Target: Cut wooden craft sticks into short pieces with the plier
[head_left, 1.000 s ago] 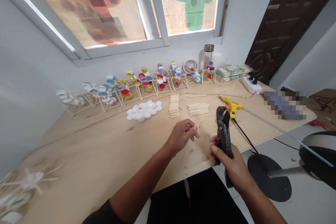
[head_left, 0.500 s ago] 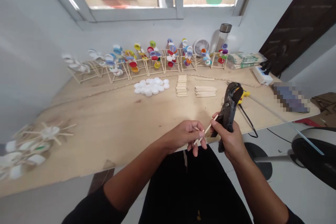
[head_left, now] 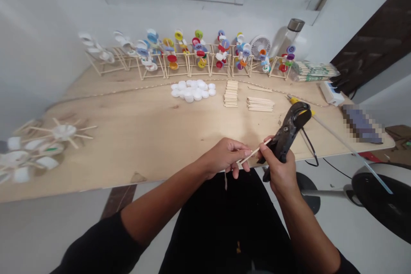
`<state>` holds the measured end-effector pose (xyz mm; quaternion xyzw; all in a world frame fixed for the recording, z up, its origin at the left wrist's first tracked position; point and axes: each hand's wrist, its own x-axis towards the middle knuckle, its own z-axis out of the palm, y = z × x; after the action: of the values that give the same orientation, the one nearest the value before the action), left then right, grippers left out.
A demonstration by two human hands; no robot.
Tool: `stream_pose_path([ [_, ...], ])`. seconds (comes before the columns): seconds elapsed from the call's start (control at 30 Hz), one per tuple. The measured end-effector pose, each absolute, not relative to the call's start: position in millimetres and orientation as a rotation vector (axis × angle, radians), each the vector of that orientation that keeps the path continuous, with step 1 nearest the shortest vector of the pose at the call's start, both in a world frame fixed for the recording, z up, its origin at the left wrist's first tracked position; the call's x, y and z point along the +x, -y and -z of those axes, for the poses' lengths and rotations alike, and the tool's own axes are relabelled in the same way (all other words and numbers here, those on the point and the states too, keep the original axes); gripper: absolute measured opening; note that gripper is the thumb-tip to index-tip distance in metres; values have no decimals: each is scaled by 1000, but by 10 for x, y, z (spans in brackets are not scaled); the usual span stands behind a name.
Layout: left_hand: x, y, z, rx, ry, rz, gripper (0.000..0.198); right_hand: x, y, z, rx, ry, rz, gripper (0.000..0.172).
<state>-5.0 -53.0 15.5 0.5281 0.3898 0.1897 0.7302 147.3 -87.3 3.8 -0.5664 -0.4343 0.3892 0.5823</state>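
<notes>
My left hand (head_left: 224,157) is closed over the table's front edge, pinching thin wooden sticks (head_left: 256,151) between thumb and fingers. My right hand (head_left: 284,175) is wrapped round a black hand cutter (head_left: 287,132), its head pointing up and away from me. The right thumb and fingertips also press on the far end of one stick, so this stick spans both hands. How many sticks lie in the left fingers is partly hidden. Beyond the hands lie a stack of short cut sticks (head_left: 230,94), a second stack (head_left: 260,104) and a heap of white bottle caps (head_left: 192,90).
Several stick frames with coloured bottle-cap wheels (head_left: 201,58) line the wall. Right of them are a small fan (head_left: 260,47), a bottle (head_left: 291,34), bagged sticks (head_left: 314,70) and a power strip (head_left: 332,93). White-cap wheels (head_left: 64,132) lie at left. A yellow tool sits behind the cutter.
The view has tilted down and shifted a little left. The stick between my hands now lies flatter, and the cutter leans further to the right. Both hands keep their hold.
</notes>
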Motion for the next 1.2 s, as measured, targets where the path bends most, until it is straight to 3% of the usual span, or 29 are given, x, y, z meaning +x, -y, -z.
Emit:
stream_pose_path([
  [1.2, -61, 554, -163, 1133, -762, -432, 26, 1380, 921, -11, -1284, 892, -903, 23],
])
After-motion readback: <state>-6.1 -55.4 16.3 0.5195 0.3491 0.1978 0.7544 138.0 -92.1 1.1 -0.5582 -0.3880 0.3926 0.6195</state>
